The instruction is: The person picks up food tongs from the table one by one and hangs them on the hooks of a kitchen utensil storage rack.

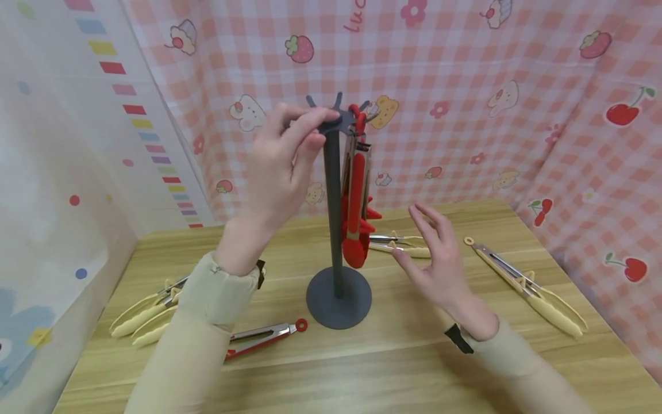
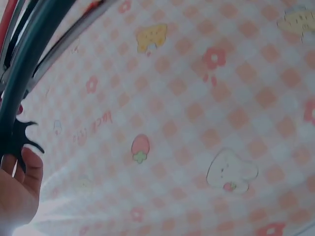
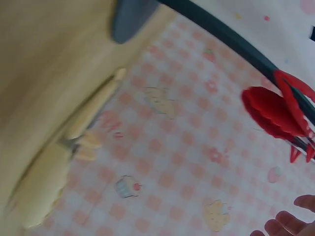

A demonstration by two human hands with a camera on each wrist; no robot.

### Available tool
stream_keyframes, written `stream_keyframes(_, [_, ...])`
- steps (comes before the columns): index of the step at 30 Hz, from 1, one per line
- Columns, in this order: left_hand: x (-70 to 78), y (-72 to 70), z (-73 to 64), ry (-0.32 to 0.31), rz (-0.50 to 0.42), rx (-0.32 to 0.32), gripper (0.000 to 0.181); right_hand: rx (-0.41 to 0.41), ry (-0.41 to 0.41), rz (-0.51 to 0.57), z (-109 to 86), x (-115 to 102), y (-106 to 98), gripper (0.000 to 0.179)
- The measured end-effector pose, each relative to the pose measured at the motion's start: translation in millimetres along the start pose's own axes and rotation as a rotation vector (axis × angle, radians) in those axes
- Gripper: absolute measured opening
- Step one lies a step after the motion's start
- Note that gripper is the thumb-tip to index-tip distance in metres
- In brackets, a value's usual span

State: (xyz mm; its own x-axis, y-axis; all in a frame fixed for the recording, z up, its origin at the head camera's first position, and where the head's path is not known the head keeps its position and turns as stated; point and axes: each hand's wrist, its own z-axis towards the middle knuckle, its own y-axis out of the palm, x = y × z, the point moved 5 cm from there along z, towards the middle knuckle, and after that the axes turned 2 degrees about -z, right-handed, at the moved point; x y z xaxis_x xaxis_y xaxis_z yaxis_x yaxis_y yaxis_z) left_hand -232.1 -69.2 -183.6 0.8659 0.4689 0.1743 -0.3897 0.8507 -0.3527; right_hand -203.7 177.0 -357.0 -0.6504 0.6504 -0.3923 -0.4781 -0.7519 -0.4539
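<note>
A dark grey hanging stand (image 1: 338, 310) with hooks around its top stands upright on the wooden table. My left hand (image 1: 279, 167) pinches the top of the stand between thumb and fingers; the left wrist view catches part of this hand (image 2: 22, 196) at the hooks. Red-handled tongs (image 1: 355, 201) hang by a red ring on the stand's right side, their red heads (image 3: 273, 113) pointing down. To their right, my right hand (image 1: 439, 264) is held in the air above the table, fingers spread and holding nothing. Its fingertips (image 3: 290, 223) show in the right wrist view, apart from the tongs.
Another red tongs (image 1: 264, 336) lies in front of the stand, partly behind the left sleeve. Yellow tongs lie at left (image 1: 150, 313), behind the right hand (image 1: 408, 247) and at right (image 1: 527, 284). A pink checked curtain (image 1: 439, 75) hangs behind the table.
</note>
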Motion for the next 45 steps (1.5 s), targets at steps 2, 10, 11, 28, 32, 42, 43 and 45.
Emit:
stream_keyframes(2, [-0.5,-3.3,0.7,0.003,0.021,-0.042,0.055,-0.031,-0.012,-0.032,-5.2,6.4,-2.2,0.076])
stream_keyframes(10, [-0.4,-6.3,-2.8,-0.013,0.011,-0.112,0.056,-0.095,-0.036,-0.157,-19.3,39.3,-27.2,0.081])
stream_keyframes(11, [-0.2,-6.1,-2.7,-0.015,0.007,-0.114,0.056,-0.098,-0.035,-0.174,-21.2,43.7,-31.1,0.082])
stream_keyframes(28, [1.8,-4.9,-4.9,-0.063,0.02,-0.097,0.054,-0.254,0.099,-0.334,-50.1,90.0,-61.7,0.07])
stream_keyframes(32, [3.4,-4.5,-5.2,-0.07,0.038,-0.098,0.051,-0.257,0.087,-0.356,-53.4,96.3,-66.2,0.067])
stream_keyframes(42, [7.8,-8.1,-0.9,-0.107,0.029,-0.129,0.038,-0.337,0.148,-0.417,-54.6,119.0,-80.3,0.068])
stream_keyframes(43, [8.3,-8.4,-0.1,-0.108,0.029,-0.132,0.038,-0.341,0.148,-0.424,-54.7,120.8,-81.8,0.068])
stream_keyframes(45, [9.3,-9.2,1.2,-0.11,0.035,-0.136,0.037,-0.35,0.149,-0.44,-55.0,124.0,-84.4,0.068])
